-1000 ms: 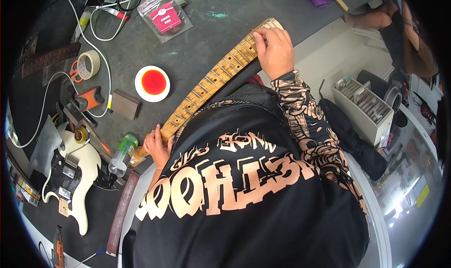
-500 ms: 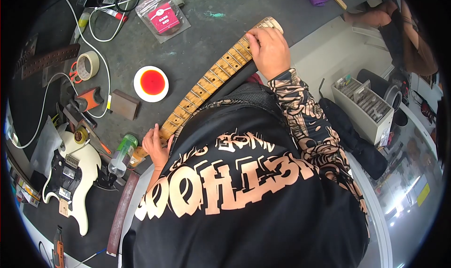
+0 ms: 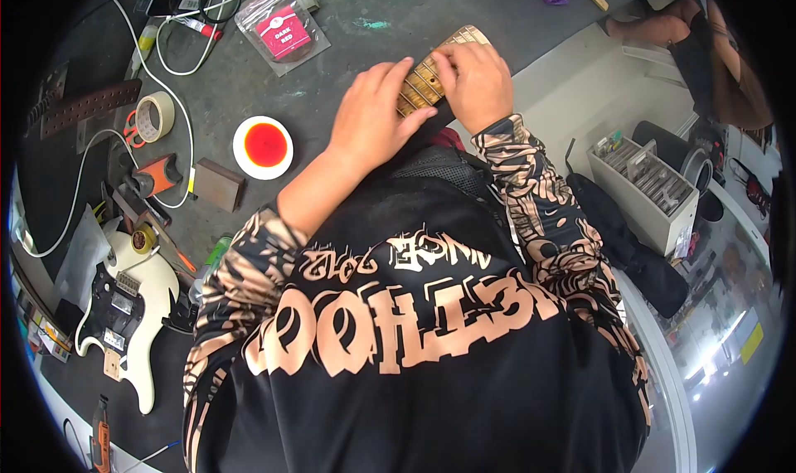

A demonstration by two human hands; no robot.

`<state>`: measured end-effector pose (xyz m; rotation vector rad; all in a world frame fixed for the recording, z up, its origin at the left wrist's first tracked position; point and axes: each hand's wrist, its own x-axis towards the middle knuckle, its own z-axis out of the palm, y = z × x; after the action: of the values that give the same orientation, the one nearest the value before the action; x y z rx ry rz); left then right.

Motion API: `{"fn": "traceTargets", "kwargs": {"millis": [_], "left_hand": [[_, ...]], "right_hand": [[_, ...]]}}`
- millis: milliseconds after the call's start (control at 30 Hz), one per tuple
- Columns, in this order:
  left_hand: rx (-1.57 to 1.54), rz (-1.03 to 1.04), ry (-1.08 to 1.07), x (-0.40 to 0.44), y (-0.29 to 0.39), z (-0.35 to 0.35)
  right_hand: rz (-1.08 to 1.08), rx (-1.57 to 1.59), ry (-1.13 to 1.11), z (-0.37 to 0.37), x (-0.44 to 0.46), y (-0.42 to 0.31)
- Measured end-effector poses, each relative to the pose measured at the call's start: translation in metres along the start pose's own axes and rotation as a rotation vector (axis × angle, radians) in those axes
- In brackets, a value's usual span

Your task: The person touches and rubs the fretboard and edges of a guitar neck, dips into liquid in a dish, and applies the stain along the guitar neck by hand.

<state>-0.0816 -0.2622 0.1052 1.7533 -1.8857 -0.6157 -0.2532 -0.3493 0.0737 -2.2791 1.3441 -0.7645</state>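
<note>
Up the wooden guitar neck (image 3: 423, 82) my left hand (image 3: 369, 112) has come, now near my right hand (image 3: 478, 79). From far off, I see a big, flat, dark table (image 3: 464, 2). On it lies a curvy white guitar body (image 3: 148, 328). The striped neck slants close by the person's front, perhaps for easy reach. My right holds its round end, likely keeping it still. My left spreads over it; I can't tell if it squeezes. One smooth white dish (image 3: 240, 151) holds red liquid (image 3: 265, 145).
</note>
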Motion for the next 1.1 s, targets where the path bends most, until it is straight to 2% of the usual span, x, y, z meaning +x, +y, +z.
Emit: {"fn": "traceTargets", "kwargs": {"millis": [100, 200, 267, 333, 400, 500, 633, 700, 833, 900, 1033, 1100], "left_hand": [[-0.017, -0.055, -0.036, 0.012, 0.007, 0.016], [-0.011, -0.064, -0.014, 0.012, 0.006, 0.024], [-0.001, -0.08, -0.011, 0.009, 0.004, 0.025], [0.01, -0.016, 0.039, 0.009, 0.001, 0.027], [0.021, -0.017, 0.039, 0.009, 0.001, 0.028], [0.038, -0.014, 0.046, 0.009, 0.001, 0.028], [0.065, -0.008, 0.057, 0.008, 0.001, 0.03], [0.058, -0.021, 0.052, 0.008, 0.003, 0.029], [0.066, -0.012, 0.068, 0.008, 0.002, 0.03], [0.069, -0.015, 0.071, 0.007, 0.003, 0.031], [0.096, -0.007, 0.079, 0.007, 0.004, 0.03], [0.106, -0.007, 0.084, 0.007, 0.004, 0.03]], "right_hand": [[0.04, -0.017, 0.017, 0.001, 0.0, 0.001], [-0.032, 0.03, -0.001, 0.002, -0.004, 0.004], [0.021, -0.02, 0.018, -0.002, -0.004, 0.005], [-0.018, -0.001, 0.004, 0.001, -0.007, 0.003], [-0.057, 0.013, -0.008, 0.0, -0.007, 0.004], [0.007, -0.011, -0.016, -0.003, -0.003, 0.004], [-0.056, 0.005, -0.023, 0.0, -0.005, 0.003], [0.0, 0.001, 0.022, 0.0, -0.003, 0.006], [-0.078, 0.052, -0.024, -0.003, 0.0, 0.008], [0.061, 0.051, 0.048, -0.009, 0.005, 0.016], [-0.05, 0.06, -0.03, -0.008, 0.008, 0.021], [-0.058, 0.004, 0.002, -0.007, 0.01, 0.022]]}}
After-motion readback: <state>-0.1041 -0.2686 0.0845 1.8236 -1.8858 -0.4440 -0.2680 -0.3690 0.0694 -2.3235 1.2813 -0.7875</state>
